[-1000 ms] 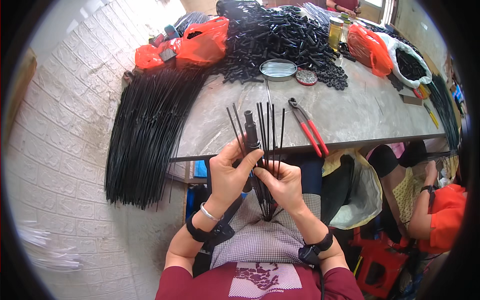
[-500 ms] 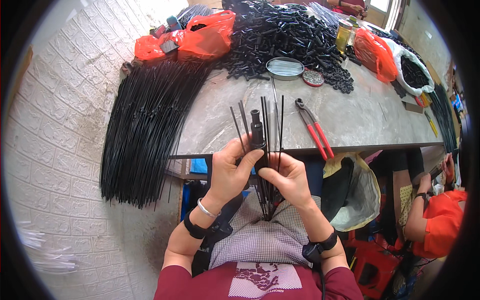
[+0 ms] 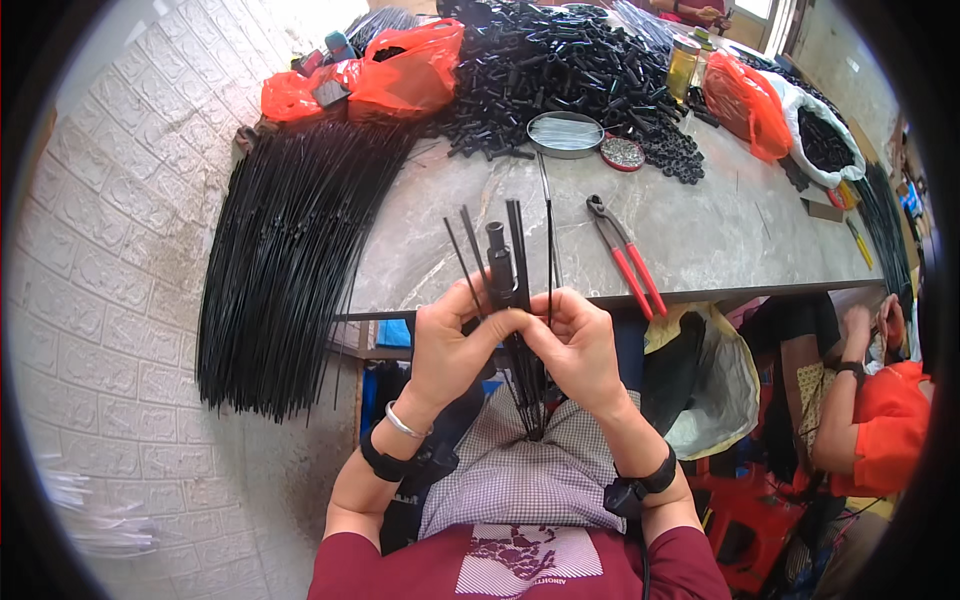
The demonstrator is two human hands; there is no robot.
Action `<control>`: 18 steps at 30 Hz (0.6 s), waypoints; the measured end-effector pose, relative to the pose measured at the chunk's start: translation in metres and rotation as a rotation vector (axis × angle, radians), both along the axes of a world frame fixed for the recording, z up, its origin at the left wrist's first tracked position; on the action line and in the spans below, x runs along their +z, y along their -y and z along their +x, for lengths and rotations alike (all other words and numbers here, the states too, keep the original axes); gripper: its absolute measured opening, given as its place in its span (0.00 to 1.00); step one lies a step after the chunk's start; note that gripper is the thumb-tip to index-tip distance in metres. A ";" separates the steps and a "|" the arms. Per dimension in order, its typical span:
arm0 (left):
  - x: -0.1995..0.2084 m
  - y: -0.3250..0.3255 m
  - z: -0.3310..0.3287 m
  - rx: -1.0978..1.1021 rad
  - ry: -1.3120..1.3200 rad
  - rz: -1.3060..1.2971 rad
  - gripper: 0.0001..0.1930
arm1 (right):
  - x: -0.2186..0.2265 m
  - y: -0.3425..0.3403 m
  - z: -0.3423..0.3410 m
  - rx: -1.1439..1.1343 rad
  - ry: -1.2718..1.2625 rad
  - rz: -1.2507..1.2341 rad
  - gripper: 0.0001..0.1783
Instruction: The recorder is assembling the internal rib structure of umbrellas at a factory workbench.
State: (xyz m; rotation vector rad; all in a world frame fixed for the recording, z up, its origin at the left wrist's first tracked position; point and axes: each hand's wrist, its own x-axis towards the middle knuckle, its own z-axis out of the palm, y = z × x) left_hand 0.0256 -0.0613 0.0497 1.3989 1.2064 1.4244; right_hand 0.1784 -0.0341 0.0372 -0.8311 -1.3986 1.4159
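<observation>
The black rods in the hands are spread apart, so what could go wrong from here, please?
The black rods fan apart above the left hand and right hand, so one might slip. The red-handled pliers reach past the edge of the table, and a knock could drop them.

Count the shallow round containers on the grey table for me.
2: the larger silver tin, in front of the black parts pile, and the smaller red-rimmed dish just to its right. Others may be hidden behind the pile.
</observation>
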 end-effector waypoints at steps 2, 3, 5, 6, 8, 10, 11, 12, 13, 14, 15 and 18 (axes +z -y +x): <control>0.000 -0.001 0.004 0.033 0.037 -0.005 0.16 | 0.000 0.000 -0.001 0.014 -0.017 0.003 0.08; 0.001 -0.002 0.005 0.067 0.074 -0.011 0.15 | -0.001 -0.001 -0.001 -0.005 0.000 0.026 0.08; 0.005 -0.004 0.005 0.102 0.098 -0.001 0.14 | 0.000 -0.002 -0.002 -0.019 0.017 0.048 0.08; 0.007 -0.005 0.005 0.136 0.122 0.009 0.12 | 0.001 -0.003 -0.004 -0.109 0.096 0.127 0.08; 0.013 -0.008 -0.003 0.301 0.052 0.027 0.08 | 0.008 -0.006 -0.007 -0.224 0.146 0.220 0.10; 0.022 -0.011 -0.016 0.422 0.040 0.094 0.06 | 0.020 -0.010 -0.010 -0.203 0.040 0.201 0.11; 0.024 -0.014 -0.022 0.467 0.057 0.132 0.06 | 0.025 -0.009 -0.012 -0.101 -0.012 0.220 0.13; 0.026 -0.016 -0.027 0.513 0.074 0.169 0.06 | 0.029 -0.009 -0.015 0.002 -0.065 0.238 0.14; 0.024 -0.016 -0.040 0.535 0.107 0.198 0.06 | 0.032 -0.009 -0.021 0.151 -0.132 0.245 0.19; 0.026 -0.016 -0.048 0.574 0.089 0.197 0.06 | 0.033 -0.012 -0.021 0.180 -0.054 0.349 0.23; 0.028 -0.018 -0.058 0.614 0.168 0.193 0.06 | 0.028 -0.015 -0.020 0.193 -0.102 0.273 0.24; 0.021 -0.010 -0.110 0.720 0.360 0.188 0.07 | 0.001 -0.025 -0.009 0.188 -0.227 0.013 0.20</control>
